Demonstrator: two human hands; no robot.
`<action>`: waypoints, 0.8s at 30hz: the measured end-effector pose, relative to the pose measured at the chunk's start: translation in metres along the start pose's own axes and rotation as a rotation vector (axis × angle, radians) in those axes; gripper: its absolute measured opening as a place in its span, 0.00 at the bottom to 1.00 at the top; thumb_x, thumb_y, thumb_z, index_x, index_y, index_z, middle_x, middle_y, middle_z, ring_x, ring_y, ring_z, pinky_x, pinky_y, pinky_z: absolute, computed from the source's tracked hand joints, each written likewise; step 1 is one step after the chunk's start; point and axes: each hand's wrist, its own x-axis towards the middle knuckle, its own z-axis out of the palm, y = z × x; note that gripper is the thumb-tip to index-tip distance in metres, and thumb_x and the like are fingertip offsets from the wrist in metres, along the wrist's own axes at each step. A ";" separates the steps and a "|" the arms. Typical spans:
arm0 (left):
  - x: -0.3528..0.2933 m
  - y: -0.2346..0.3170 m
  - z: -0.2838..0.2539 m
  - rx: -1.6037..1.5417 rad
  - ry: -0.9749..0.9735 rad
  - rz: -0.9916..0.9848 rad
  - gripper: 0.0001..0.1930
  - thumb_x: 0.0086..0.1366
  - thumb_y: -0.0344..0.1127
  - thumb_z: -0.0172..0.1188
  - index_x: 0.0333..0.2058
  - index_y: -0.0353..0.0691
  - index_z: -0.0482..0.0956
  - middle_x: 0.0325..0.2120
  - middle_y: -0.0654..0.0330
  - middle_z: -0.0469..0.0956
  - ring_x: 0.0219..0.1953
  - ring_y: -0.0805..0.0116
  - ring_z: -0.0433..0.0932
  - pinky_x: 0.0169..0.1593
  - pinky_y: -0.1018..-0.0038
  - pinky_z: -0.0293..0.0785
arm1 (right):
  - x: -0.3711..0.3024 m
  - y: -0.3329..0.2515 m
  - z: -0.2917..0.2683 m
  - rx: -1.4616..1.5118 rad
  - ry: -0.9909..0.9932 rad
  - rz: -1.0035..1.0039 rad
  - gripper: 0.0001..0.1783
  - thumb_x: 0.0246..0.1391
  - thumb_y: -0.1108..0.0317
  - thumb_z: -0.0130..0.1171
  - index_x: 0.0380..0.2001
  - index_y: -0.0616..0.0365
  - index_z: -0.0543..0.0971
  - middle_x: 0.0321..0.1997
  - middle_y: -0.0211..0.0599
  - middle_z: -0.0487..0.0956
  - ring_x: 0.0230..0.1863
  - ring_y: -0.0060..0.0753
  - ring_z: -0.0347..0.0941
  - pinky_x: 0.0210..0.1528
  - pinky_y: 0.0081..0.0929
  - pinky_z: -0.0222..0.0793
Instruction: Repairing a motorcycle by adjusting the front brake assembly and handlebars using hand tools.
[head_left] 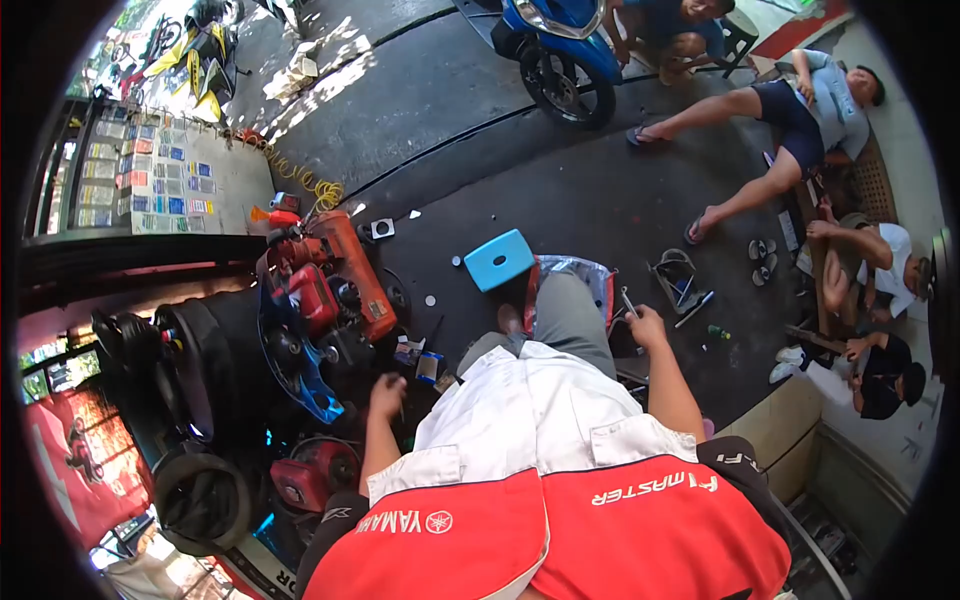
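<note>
My right hand [647, 328] is closed round a silver wrench [627, 302], which points up and away over the dark floor. Close to the red machinery on the left, my left hand [387, 396] is curled. Something thin seems to stick out below its fingers, too small to make out. Beyond my knees stands a light blue plastic stool [482, 268] with an oval hole in its top. A red and grey bag or cloth [603, 283] lies behind my right leg, partly hidden. Small boxes [428, 366] lie on the floor near my left hand.
An orange-red air compressor [358, 275] and a blue motorcycle panel [322, 398] crowd the left side, with tires [200, 503] behind. A metal stand [680, 280] is on the right floor. Several people sit along the right wall; a blue motorcycle [565, 70] stands ahead.
</note>
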 end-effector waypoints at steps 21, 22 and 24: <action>0.391 0.523 0.088 1.005 -0.069 -0.084 0.15 0.69 0.38 0.55 0.48 0.40 0.83 0.43 0.44 0.84 0.49 0.47 0.82 0.54 0.59 0.76 | 0.475 -0.248 0.124 0.433 -0.361 0.313 0.15 0.54 0.58 0.68 0.39 0.57 0.85 0.38 0.48 0.86 0.42 0.44 0.82 0.48 0.38 0.74; 0.404 0.515 0.064 0.741 -0.019 -0.111 0.14 0.70 0.35 0.55 0.50 0.39 0.82 0.42 0.47 0.85 0.45 0.54 0.84 0.52 0.64 0.77 | 0.478 -0.269 0.118 0.493 -0.429 0.340 0.15 0.54 0.59 0.69 0.39 0.57 0.85 0.39 0.49 0.86 0.43 0.46 0.82 0.49 0.38 0.74; 0.434 0.549 0.079 0.389 -0.057 -0.147 0.14 0.72 0.33 0.56 0.51 0.36 0.81 0.41 0.52 0.85 0.42 0.65 0.83 0.49 0.71 0.76 | 0.484 -0.268 0.112 0.548 -0.445 0.447 0.15 0.53 0.59 0.69 0.39 0.57 0.85 0.40 0.50 0.86 0.44 0.49 0.82 0.51 0.38 0.74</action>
